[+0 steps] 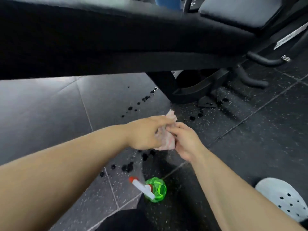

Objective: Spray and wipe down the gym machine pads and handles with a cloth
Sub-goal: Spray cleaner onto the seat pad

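Pink cloth (pixel 166 132) bunched between hands | left hand (pixel 146 132) pinches | right hand (pixel 185 140) grips

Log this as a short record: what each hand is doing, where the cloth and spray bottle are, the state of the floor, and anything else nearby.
left hand: grips the cloth
right hand: pinches the same cloth
cloth: pinkish, bunched between both hands
spray bottle: green, on the floor below the hands, not held
pad: black, above the hands, untouched
floor: dark tiles with dark spots
shoe: pale clog, lower right
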`<act>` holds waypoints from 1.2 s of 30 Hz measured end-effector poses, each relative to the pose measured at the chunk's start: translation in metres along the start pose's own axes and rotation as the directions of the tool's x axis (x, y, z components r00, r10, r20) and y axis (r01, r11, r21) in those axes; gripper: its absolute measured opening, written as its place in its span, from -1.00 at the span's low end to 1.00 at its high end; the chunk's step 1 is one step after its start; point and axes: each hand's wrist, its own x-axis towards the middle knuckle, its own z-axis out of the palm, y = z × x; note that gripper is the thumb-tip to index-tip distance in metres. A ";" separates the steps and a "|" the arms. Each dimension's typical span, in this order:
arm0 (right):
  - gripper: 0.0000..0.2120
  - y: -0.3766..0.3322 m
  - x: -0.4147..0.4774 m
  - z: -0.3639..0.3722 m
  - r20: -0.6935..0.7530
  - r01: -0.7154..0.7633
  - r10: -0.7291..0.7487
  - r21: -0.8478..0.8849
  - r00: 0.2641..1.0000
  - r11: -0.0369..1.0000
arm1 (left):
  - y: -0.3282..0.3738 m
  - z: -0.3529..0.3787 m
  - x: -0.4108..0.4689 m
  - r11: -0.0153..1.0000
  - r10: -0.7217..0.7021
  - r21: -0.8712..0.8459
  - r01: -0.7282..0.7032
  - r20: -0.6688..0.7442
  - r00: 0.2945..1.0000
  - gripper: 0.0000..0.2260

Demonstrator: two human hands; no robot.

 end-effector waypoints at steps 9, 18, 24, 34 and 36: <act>-0.61 0.054 0.008 -0.049 -0.012 -0.026 0.023 -0.578 1.000 0.816 | -0.044 0.044 0.012 0.943 -0.289 -0.217 0.251 -0.166 0.943 -0.73; -0.13 0.167 -0.020 -0.029 0.283 0.295 0.174 -0.954 0.943 -0.047 | -0.048 0.042 -0.006 0.943 -0.264 -0.251 0.216 -0.173 0.949 -0.71; -0.68 0.148 -0.027 0.015 0.300 0.302 0.146 -0.953 0.943 0.007 | -0.039 0.018 -0.014 0.958 -0.228 -0.245 0.147 -0.346 0.910 -0.74; -0.73 -0.014 -0.029 -0.075 -0.155 -0.135 -0.089 -0.971 0.984 0.196 | 0.101 -0.049 0.040 0.951 0.041 -0.286 -0.118 -0.260 0.965 -0.62; -0.71 -0.054 -0.048 -0.079 -0.209 -0.175 -0.104 -0.948 0.972 0.265 | 0.125 -0.087 0.049 0.939 0.086 -0.302 -0.167 -0.263 0.961 -0.62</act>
